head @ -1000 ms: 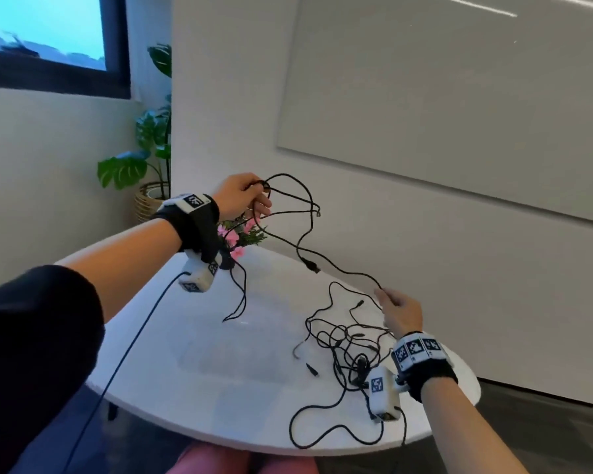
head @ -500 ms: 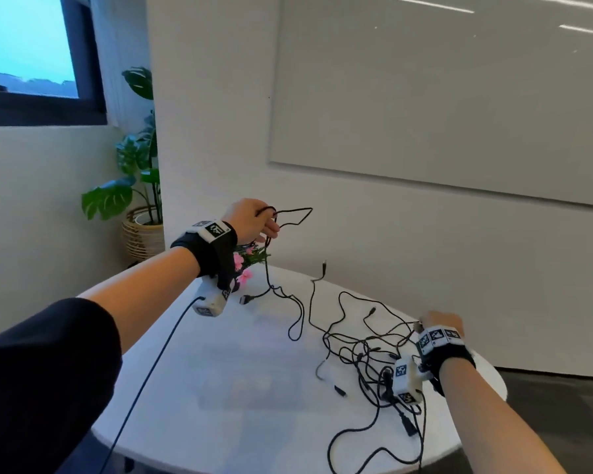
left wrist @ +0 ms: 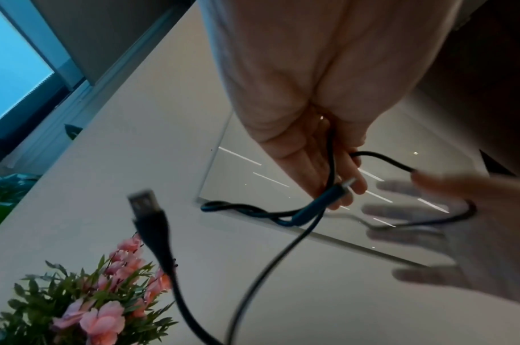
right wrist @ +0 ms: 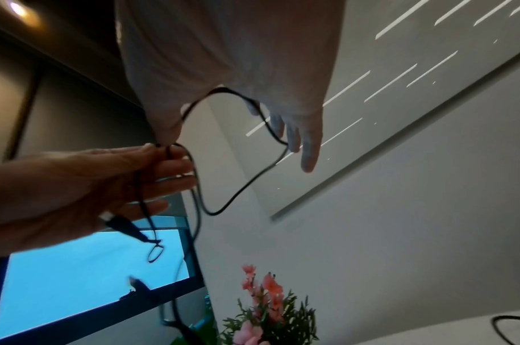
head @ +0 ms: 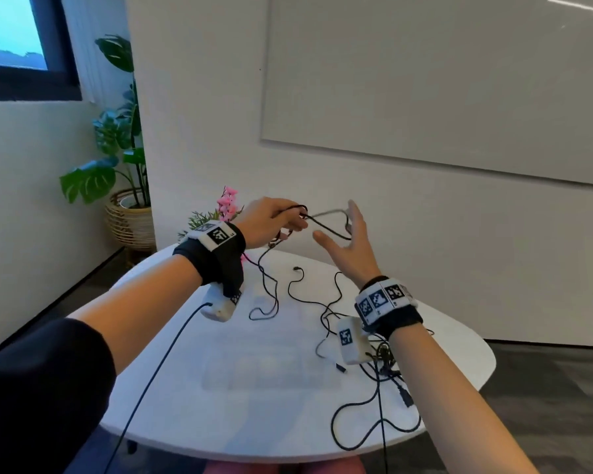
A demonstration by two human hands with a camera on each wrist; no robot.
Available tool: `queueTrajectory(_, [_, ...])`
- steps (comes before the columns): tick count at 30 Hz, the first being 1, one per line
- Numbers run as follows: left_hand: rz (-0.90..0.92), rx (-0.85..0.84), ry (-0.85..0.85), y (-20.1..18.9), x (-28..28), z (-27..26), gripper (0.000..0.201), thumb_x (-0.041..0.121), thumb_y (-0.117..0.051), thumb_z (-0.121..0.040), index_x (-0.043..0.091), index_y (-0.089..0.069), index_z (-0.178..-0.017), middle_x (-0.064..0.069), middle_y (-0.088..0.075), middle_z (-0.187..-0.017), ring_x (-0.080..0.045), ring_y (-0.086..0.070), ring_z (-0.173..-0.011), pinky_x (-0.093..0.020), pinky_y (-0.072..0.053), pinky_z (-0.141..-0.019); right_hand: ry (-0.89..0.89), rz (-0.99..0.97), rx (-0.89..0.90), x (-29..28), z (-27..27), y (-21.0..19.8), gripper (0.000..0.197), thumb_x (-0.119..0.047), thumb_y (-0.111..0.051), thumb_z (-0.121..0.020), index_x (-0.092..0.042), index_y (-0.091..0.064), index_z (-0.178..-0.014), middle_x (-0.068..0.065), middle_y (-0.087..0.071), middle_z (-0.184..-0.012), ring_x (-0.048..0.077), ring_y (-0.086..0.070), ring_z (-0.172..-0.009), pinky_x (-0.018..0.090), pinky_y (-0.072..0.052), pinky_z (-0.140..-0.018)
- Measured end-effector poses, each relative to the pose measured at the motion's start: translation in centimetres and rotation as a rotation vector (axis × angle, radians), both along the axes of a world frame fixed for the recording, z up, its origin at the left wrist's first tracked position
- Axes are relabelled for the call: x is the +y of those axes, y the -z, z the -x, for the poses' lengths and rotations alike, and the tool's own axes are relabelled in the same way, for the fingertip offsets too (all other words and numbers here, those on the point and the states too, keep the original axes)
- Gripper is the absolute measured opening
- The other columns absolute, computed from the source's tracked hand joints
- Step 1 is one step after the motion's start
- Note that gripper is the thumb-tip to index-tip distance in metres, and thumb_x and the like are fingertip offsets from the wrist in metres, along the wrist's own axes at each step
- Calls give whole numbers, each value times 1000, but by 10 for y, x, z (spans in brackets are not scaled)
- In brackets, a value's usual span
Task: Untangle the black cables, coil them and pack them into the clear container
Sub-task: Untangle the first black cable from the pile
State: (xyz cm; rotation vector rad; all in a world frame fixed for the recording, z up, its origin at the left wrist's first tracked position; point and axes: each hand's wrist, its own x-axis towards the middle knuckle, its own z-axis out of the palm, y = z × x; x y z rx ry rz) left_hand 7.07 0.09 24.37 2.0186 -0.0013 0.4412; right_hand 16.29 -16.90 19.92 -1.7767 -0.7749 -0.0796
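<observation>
My left hand (head: pixel 274 220) is raised above the white table (head: pixel 172 405) and pinches a thin black cable (head: pixel 326 229). From it a loop runs to my right hand (head: pixel 351 241), whose fingers are straight and spread with the loop draped over them. In the left wrist view the left hand (left wrist: pixel 335 182) holds the cable (left wrist: pixel 329 154) along with a small connector, and a USB plug (left wrist: pixel 146 205) dangles below. The right wrist view shows the loop (right wrist: pixel 243 186) crossing the right hand (right wrist: pixel 285 121). More tangled black cables (head: pixel 380 360) lie on the table at the right. The clear container (head: pixel 216 371) sits mid-table.
Pink flowers (head: pixel 228 203) stand at the table's far edge, just behind my left hand. On the floor at the back left is a potted plant (head: pixel 117 165) in a woven basket. A white wall with a whiteboard (head: pixel 425 80) lies behind the table.
My right hand has left the tangle on the table and risen to the loop held by my left hand. The left hand has stayed raised with the cable.
</observation>
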Motion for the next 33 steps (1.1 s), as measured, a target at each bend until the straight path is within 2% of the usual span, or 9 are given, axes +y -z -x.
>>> queueTrajectory(3, [4,-32,-9,4,1,7,23,20,-43,-100,12,-63,-108,-4,-71,-93,-14,-70,-77,-24,-53,-67,53,13,-102,2,11,-2,28,-37,-50,-94,-16,-64,-106,1,-67,-97,5,-58,-86,26,-42,-77])
queueTrajectory(6, [169,-116,-125,2,14,14,23,18,-39,-101,15,-61,-94,-4,-68,-79,-11,-65,-54,-21,-47,-50,181,130,-106,-13,-2,12,44,-36,-44,-97,-8,-68,-73,-3,-59,-61,13,-52,-62,26,-37,-59])
queueTrajectory(10, [194,-212,-288,-3,38,25,25,21,-38,-101,18,-60,-91,0,-65,-72,-8,-56,-43,-22,-42,-44,359,320,-235,-42,-29,26,45,-44,-56,-89,-3,-62,-72,11,-58,-76,27,-54,-76,30,-38,-66])
queueTrajectory(13, [106,-234,-332,-4,43,27,26,22,-37,-101,21,-60,-90,4,-62,-72,-5,-49,-41,-19,-40,-46,404,652,-163,-57,-42,33,50,-34,-63,-87,-2,-53,-124,16,-45,-126,30,-42,-118,38,-40,-96])
queueTrajectory(17, [61,-156,-231,0,19,23,26,22,-37,-101,21,-60,-87,5,-61,-71,-8,-44,-44,-16,-36,-44,293,578,-151,-47,-27,29,60,-32,-58,-90,-7,-37,-140,12,-34,-145,29,-33,-132,37,-31,-107])
queueTrajectory(21, [81,-133,-130,5,-11,20,24,23,-42,-100,20,-63,-89,7,-59,-71,-9,-42,-45,-21,-34,-47,-40,154,9,-9,17,9,43,-40,-41,-97,-18,-51,-132,-1,-49,-140,13,-41,-130,23,-29,-103])
queueTrajectory(24, [236,-112,-97,4,-20,23,24,32,-46,-98,21,-67,-95,6,-53,-70,-9,-39,-47,-24,-32,-46,-126,-11,142,11,44,2,45,-40,-29,-100,-15,-60,-121,-2,-67,-118,8,-52,-115,13,-34,-85])
queueTrajectory(29, [334,-43,-79,2,-17,26,26,36,-46,-98,21,-67,-102,5,-47,-69,-8,-33,-46,-23,-27,-44,-208,-54,181,15,57,1,51,-39,-31,-101,-5,-68,-94,5,-73,-77,17,-68,-87,23,-42,-84])
queueTrajectory(33, [377,67,-43,6,-11,25,36,43,-43,-97,16,-65,-104,5,-51,-70,-7,-35,-47,-20,-28,-44,-125,-71,101,13,53,1,37,-26,-42,-98,-12,-62,-71,-2,-54,-58,17,-57,-63,34,-45,-72])
